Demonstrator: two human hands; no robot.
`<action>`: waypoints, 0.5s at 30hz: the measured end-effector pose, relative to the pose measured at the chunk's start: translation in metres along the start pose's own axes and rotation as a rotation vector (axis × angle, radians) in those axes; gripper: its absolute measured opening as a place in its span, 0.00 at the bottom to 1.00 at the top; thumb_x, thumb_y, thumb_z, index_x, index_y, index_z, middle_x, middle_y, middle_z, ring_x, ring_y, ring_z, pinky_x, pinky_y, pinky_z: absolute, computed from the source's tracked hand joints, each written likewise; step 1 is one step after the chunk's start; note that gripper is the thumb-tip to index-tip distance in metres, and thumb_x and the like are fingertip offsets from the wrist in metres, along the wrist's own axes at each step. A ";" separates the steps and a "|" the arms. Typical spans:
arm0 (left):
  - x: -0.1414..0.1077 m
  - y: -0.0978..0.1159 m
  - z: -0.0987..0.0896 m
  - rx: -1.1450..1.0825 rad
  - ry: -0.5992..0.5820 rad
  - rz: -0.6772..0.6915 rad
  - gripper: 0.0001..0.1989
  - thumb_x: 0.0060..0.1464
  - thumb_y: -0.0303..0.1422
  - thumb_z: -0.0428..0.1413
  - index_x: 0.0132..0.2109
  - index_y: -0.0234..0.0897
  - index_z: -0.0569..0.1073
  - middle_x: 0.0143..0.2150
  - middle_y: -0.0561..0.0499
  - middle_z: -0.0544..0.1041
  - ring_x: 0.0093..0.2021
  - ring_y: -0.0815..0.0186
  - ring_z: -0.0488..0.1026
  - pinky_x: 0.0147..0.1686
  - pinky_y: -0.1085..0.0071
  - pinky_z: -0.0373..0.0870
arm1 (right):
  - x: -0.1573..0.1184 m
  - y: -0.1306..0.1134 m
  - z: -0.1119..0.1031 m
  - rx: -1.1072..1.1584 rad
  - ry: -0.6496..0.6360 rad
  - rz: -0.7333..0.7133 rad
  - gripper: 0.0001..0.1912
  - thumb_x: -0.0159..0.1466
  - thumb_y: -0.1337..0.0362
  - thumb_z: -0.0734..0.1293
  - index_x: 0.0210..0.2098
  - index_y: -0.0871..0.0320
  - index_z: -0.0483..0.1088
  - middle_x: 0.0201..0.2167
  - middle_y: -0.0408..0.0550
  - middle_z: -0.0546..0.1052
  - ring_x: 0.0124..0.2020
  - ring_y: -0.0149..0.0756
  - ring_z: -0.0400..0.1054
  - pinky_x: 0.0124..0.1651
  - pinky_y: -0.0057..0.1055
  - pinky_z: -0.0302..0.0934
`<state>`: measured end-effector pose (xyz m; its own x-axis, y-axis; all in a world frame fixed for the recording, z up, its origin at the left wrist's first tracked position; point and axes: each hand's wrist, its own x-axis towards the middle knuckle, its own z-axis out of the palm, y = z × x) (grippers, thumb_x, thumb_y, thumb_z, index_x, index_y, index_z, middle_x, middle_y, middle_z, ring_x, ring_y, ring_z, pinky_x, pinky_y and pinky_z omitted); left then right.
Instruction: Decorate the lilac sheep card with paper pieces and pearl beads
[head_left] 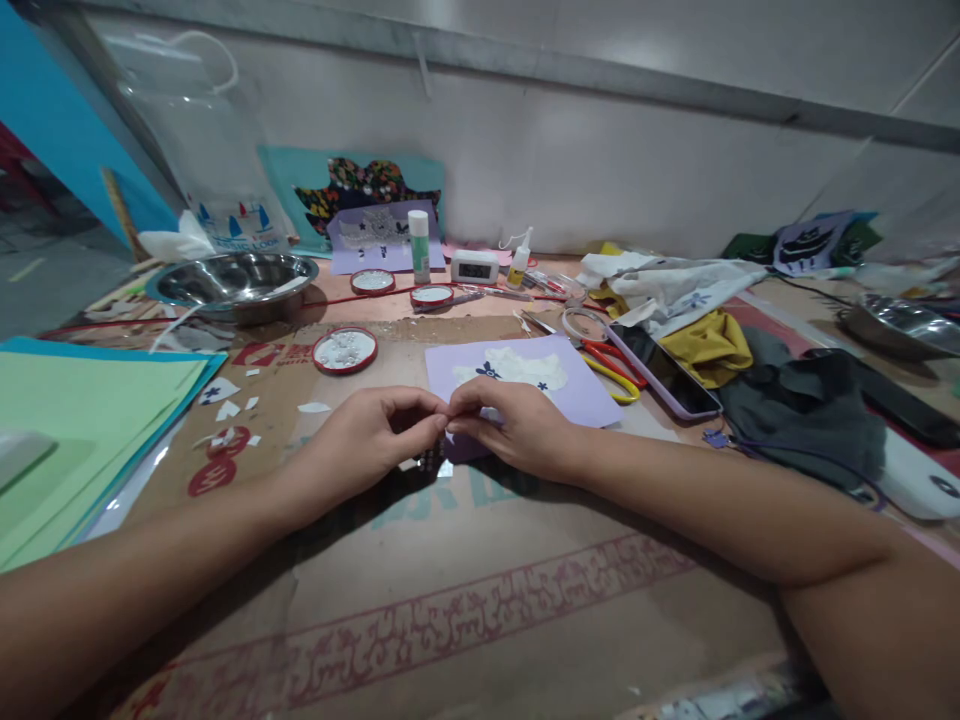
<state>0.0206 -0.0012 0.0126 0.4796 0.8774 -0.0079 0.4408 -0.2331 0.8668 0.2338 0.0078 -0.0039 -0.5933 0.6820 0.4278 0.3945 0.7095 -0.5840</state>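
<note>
My left hand and my right hand meet at the fingertips over the middle of the worktop. Both are closed in a pinch, thumb against fingers, and whatever they hold is too small to make out. Just beneath the fingertips shows a small dark, speckled piece, perhaps a bit of beadwork; I cannot tell whether it hangs from them. Behind my right hand lies a purple sheet, partly covered by that hand. On it is a pale cut-out with small dark flower shapes.
Paper scraps and a red-rimmed lid of small bits lie left. Coloured sheets and a metal bowl stand further left. Behind are a glue stick and small clock. Right are pliers, a phone and cloths.
</note>
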 end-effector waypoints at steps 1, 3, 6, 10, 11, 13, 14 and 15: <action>0.000 0.000 0.000 -0.003 -0.001 -0.005 0.14 0.59 0.42 0.54 0.36 0.37 0.78 0.28 0.52 0.79 0.27 0.68 0.71 0.27 0.74 0.66 | 0.000 0.000 0.000 -0.002 -0.002 0.000 0.01 0.68 0.66 0.66 0.41 0.55 0.70 0.36 0.44 0.80 0.36 0.33 0.74 0.40 0.28 0.65; 0.000 0.000 0.000 0.000 -0.001 -0.011 0.14 0.59 0.41 0.54 0.37 0.37 0.78 0.28 0.53 0.79 0.27 0.68 0.72 0.27 0.74 0.66 | 0.000 0.000 0.000 -0.008 -0.004 -0.002 0.02 0.68 0.66 0.66 0.41 0.55 0.70 0.36 0.44 0.80 0.36 0.33 0.75 0.40 0.28 0.66; 0.000 0.000 0.000 0.018 0.009 -0.014 0.13 0.59 0.41 0.54 0.38 0.37 0.79 0.28 0.53 0.79 0.27 0.68 0.72 0.27 0.74 0.67 | 0.000 0.001 0.000 -0.016 -0.010 -0.014 0.03 0.68 0.66 0.65 0.41 0.55 0.70 0.38 0.45 0.81 0.37 0.33 0.75 0.41 0.28 0.66; 0.000 0.002 0.000 0.029 0.013 -0.014 0.15 0.58 0.42 0.53 0.38 0.37 0.79 0.29 0.52 0.79 0.28 0.67 0.73 0.28 0.73 0.68 | 0.000 0.001 0.000 -0.022 -0.019 -0.048 0.04 0.69 0.66 0.64 0.42 0.55 0.71 0.39 0.46 0.81 0.37 0.33 0.75 0.41 0.28 0.66; 0.000 0.003 0.000 0.030 0.011 -0.012 0.15 0.58 0.42 0.53 0.39 0.37 0.79 0.29 0.52 0.80 0.28 0.67 0.73 0.28 0.73 0.69 | 0.000 0.002 0.000 -0.025 -0.021 -0.058 0.05 0.70 0.66 0.63 0.42 0.56 0.72 0.39 0.46 0.81 0.37 0.33 0.75 0.42 0.28 0.66; 0.000 0.003 0.000 0.038 0.010 -0.007 0.15 0.58 0.41 0.53 0.40 0.37 0.80 0.30 0.52 0.80 0.29 0.67 0.74 0.28 0.74 0.69 | 0.000 0.002 0.001 -0.035 -0.029 -0.082 0.07 0.71 0.66 0.62 0.42 0.56 0.72 0.38 0.46 0.81 0.37 0.33 0.75 0.41 0.28 0.66; 0.000 0.004 -0.001 0.042 0.012 -0.005 0.14 0.58 0.41 0.53 0.40 0.37 0.80 0.30 0.52 0.81 0.29 0.66 0.74 0.28 0.74 0.69 | 0.000 0.002 0.001 -0.043 -0.035 -0.094 0.08 0.71 0.65 0.61 0.41 0.56 0.73 0.37 0.47 0.81 0.37 0.33 0.75 0.41 0.28 0.66; 0.000 0.004 -0.001 0.047 0.015 -0.002 0.14 0.58 0.40 0.53 0.40 0.37 0.80 0.31 0.52 0.81 0.29 0.66 0.74 0.29 0.74 0.69 | 0.001 0.001 0.001 -0.052 -0.037 -0.105 0.09 0.72 0.65 0.61 0.41 0.56 0.73 0.37 0.47 0.81 0.36 0.33 0.75 0.41 0.28 0.66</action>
<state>0.0219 -0.0016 0.0162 0.4677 0.8839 -0.0020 0.4767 -0.2503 0.8426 0.2331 0.0089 -0.0051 -0.6582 0.5973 0.4582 0.3643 0.7854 -0.5005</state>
